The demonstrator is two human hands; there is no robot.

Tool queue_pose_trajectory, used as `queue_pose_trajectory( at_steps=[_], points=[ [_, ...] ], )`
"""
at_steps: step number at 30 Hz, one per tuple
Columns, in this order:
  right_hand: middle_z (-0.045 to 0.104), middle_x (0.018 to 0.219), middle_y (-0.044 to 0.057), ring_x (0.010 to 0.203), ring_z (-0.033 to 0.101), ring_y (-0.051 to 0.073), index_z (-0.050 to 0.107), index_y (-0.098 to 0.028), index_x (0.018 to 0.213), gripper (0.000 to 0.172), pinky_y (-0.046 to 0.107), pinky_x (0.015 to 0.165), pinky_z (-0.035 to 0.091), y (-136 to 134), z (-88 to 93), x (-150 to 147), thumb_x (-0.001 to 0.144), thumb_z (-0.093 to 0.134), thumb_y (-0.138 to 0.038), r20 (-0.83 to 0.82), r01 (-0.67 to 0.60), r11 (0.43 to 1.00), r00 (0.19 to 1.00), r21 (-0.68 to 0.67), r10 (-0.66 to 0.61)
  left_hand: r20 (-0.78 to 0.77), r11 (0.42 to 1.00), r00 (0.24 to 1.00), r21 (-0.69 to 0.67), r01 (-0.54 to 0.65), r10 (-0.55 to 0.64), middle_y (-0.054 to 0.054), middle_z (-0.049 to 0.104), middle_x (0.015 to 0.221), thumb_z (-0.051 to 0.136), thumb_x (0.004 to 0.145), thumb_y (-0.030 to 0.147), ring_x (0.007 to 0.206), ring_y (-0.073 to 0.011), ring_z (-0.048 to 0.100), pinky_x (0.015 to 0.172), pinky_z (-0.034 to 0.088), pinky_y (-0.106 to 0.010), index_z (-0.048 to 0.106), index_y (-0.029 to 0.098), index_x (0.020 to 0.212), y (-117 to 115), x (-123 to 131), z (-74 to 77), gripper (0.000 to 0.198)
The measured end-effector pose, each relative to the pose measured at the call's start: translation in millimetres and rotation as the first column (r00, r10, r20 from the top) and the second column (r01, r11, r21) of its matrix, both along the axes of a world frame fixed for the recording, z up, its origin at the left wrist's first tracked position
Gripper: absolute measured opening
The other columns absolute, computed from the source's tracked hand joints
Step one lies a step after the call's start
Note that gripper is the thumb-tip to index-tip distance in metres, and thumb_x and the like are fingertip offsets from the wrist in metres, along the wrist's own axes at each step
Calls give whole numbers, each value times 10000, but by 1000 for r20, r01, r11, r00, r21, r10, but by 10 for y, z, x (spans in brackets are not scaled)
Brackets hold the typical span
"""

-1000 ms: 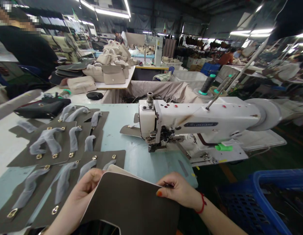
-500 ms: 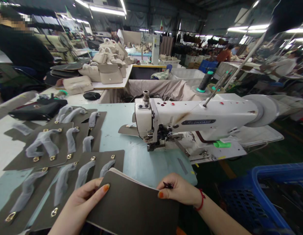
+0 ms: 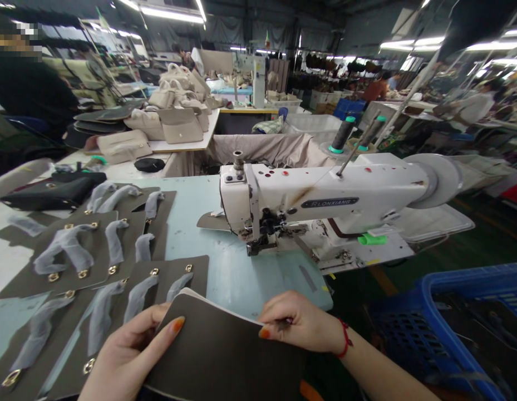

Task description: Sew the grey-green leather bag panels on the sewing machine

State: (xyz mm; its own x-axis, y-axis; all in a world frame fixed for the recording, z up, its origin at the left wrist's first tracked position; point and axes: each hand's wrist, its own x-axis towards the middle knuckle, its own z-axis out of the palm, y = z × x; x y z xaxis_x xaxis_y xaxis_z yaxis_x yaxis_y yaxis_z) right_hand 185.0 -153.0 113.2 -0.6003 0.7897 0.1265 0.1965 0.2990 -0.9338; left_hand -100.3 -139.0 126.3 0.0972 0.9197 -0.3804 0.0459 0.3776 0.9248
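At the bottom of the frame, the left hand point(image 3: 124, 356) and right hand point(image 3: 298, 323) both pinch a dark leather panel point(image 3: 225, 356), not yet at the sewing machine point(image 3: 320, 203); hardware-fitted pieces point(image 3: 74, 267) already cover the counter point(image 3: 208, 223).

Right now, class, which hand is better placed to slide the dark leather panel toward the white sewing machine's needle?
Probably the right hand: it grips the dark leather panel nearest the white sewing machine.
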Motion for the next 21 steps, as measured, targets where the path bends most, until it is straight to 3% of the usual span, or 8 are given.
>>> queue_pose_trajectory(
  at_steps=[7, 13, 21],
  points=[
    [536, 680, 24, 617, 483, 99, 677, -101, 812, 354, 209, 569, 351, 59, 71, -68, 938, 507, -385, 33, -16, 999, 999, 51, 14, -51, 994, 996, 79, 76, -73, -9, 672, 729, 710, 742, 432, 645, -170, 615, 500, 477, -179, 694, 208, 698, 16, -57, -60, 230],
    [572, 700, 51, 627, 499, 107, 696, -73, 846, 348, 218, 583, 365, 90, 97, -128, 933, 517, -358, 5, 0, 998, 1000, 59, 0, -142, 962, 977, 198, 186, -160, -33, 702, 940, 701, 755, 413, 756, -197, 641, 623, 517, -213, 714, 212, 730, 66, -99, -135, 203],
    [580, 707, 54, 645, 516, 111, 705, -79, 864, 367, 217, 595, 377, 140, 175, -226, 938, 502, -376, -38, 17, 998, 999, 58, -15, -258, 900, 948, 341, 271, -188, -56, 695, 907, 680, 771, 365, 815, -213, 647, 687, 525, -212, 716, 196, 705, 39, -34, -87, 185]
  ],
)
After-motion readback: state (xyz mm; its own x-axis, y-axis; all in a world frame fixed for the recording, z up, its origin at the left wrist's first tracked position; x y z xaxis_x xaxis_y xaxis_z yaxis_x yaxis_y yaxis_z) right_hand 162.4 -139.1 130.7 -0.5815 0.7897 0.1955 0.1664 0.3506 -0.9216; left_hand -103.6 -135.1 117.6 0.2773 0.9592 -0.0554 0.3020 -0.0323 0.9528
